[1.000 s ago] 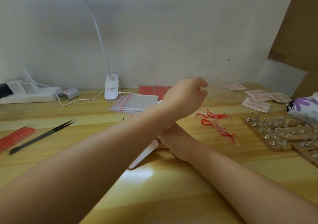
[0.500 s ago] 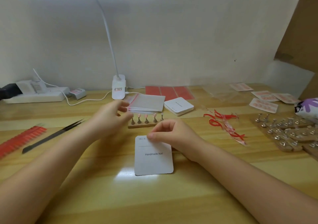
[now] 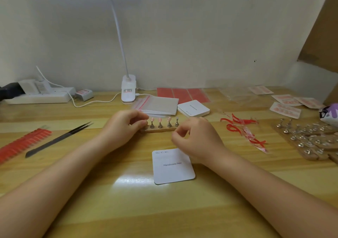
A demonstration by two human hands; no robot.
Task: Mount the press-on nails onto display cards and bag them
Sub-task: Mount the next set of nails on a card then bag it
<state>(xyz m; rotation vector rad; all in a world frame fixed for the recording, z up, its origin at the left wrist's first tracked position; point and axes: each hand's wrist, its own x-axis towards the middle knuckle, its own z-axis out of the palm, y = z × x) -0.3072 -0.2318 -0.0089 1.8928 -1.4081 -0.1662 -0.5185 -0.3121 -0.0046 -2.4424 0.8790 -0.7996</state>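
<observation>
Head cam shows us at the wooden nail stand, so we're at the pulling-nails-off stage. Our left hand has its fingertips curled in a pinch at the leftmost peg; whether it's got the nail itself or the metal peg, we can't tell, the fingers cover it. Four more pegs run off to the right of that pinch, three with pink press-on nails on top, the last one pale. Our right hand sits at the other end of the stand, fingers loosely curled, holding nothing as far as we can see.

The "Handmade Nail" display card lies bare, nearer to us than both hands, with the right wrist just beside its corner. Zip bags are stacked just beyond the stand.

What could go wrong, we reckon: the stand looks light and nothing's pinning it down, so a tug on that left peg could tip the whole row or flick a nail across the desk. Also easy to nudge the card crooked with the right wrist.
</observation>
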